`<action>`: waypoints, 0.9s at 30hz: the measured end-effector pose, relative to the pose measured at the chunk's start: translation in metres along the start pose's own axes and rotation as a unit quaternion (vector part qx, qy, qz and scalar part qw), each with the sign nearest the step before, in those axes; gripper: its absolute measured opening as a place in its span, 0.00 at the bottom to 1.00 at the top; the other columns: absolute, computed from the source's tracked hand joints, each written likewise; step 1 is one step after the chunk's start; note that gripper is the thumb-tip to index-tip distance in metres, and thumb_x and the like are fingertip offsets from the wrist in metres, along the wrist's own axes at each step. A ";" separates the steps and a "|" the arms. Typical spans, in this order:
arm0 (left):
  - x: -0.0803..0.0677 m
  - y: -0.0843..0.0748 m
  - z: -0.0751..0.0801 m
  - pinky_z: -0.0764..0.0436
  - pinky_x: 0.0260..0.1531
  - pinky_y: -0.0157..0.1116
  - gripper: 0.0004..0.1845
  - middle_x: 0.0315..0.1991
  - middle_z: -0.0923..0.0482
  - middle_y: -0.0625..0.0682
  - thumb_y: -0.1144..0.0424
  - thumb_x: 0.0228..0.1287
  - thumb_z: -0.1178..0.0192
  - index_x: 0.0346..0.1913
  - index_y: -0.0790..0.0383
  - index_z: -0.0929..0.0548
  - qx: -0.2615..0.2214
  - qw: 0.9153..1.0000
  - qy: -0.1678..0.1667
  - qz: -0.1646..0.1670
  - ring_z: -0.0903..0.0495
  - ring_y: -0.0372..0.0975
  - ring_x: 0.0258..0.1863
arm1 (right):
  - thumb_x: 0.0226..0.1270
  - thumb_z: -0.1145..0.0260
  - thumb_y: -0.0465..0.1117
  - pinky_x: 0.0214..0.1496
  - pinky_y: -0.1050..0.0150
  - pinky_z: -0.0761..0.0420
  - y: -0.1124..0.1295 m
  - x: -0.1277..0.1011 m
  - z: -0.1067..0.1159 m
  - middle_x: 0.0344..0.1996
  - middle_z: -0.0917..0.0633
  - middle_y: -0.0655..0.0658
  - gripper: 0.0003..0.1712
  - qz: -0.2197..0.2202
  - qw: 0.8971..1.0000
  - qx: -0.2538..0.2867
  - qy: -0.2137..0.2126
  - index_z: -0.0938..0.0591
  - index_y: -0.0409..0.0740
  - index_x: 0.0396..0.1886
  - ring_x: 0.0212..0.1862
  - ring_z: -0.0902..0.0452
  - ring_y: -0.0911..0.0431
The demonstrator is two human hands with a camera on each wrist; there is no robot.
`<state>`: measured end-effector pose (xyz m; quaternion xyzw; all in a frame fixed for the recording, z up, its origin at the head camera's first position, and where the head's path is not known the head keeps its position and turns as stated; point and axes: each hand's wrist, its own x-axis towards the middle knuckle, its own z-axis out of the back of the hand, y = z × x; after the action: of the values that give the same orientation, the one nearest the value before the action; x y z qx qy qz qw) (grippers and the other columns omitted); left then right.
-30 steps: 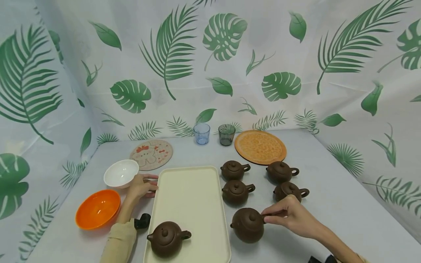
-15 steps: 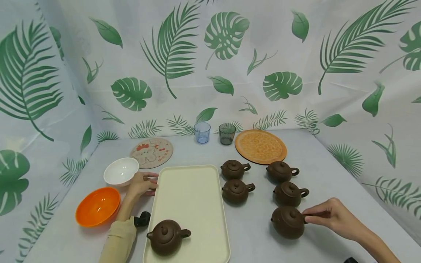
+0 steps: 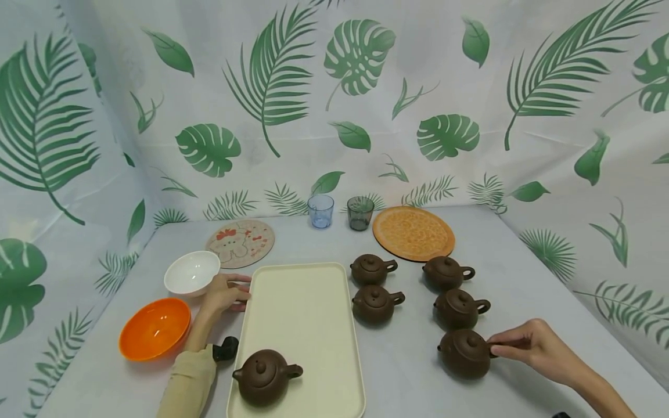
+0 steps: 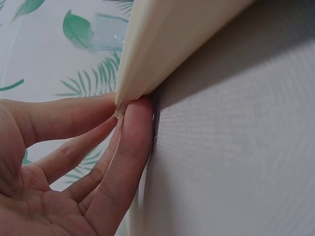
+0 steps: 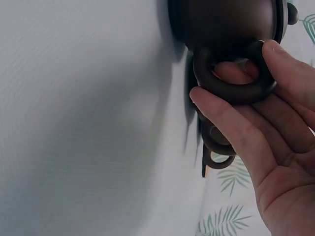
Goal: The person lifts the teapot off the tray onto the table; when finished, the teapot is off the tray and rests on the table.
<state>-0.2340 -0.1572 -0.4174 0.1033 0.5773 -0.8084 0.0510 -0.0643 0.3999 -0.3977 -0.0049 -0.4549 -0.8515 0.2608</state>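
Note:
My right hand [image 3: 538,353] pinches the loop handle [image 5: 236,92] of a dark brown teapot [image 3: 463,355], thumb and fingers on either side of the ring. The pot stands upright at the near end of a column with two more teapots, its lid on and its spout pointing left. My left hand [image 3: 222,295] holds the left rim of a cream tray [image 3: 298,313]; the left wrist view shows thumb and fingertips at the tray's edge [image 4: 152,49]. Another brown teapot [image 3: 263,377] sits on the tray's near part.
Two teapots, a far one [image 3: 370,269] and a nearer one [image 3: 374,305], stand right of the tray. A white bowl [image 3: 192,271] and an orange bowl [image 3: 155,330] flank my left forearm. Behind are a blue glass [image 3: 320,212], a grey glass [image 3: 360,213] and two round mats.
My right hand has carried the teapot rightward from beside the tray to the near end of the right column, lowering it there lately. The left hand has stayed at the tray's rim.

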 end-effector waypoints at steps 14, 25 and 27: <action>-0.001 0.000 0.001 0.15 0.24 0.35 0.23 0.38 0.18 0.65 0.77 0.55 0.39 0.56 0.75 0.24 0.025 1.000 -0.005 0.006 0.19 0.37 0.22 | 0.58 0.34 0.25 0.31 0.71 0.16 0.000 -0.001 0.003 0.35 0.12 0.58 0.08 -0.056 0.998 -0.023 0.011 0.13 0.33 0.37 0.35 0.16 0.67; 0.000 0.000 0.001 0.15 0.24 0.35 0.23 0.36 0.17 0.64 0.78 0.54 0.39 0.56 0.77 0.24 0.008 1.000 -0.001 0.000 0.18 0.39 0.24 | 0.60 0.34 0.28 0.34 0.69 0.15 0.032 0.025 -0.003 0.36 0.11 0.51 0.09 -0.078 0.996 -0.048 -0.025 0.14 0.32 0.41 0.39 0.17 0.68; 0.000 0.001 0.001 0.15 0.24 0.35 0.23 0.36 0.17 0.65 0.79 0.54 0.39 0.55 0.77 0.24 0.008 1.000 -0.001 -0.002 0.18 0.39 0.24 | 0.60 0.33 0.29 0.35 0.69 0.15 0.042 0.036 -0.009 0.37 0.11 0.48 0.10 -0.081 0.995 -0.052 -0.028 0.14 0.33 0.41 0.40 0.17 0.69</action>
<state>-0.2340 -0.1581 -0.4178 0.1021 0.5714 -0.8128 0.0489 -0.0744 0.3581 -0.3617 -0.0057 -0.4164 -0.8916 0.1778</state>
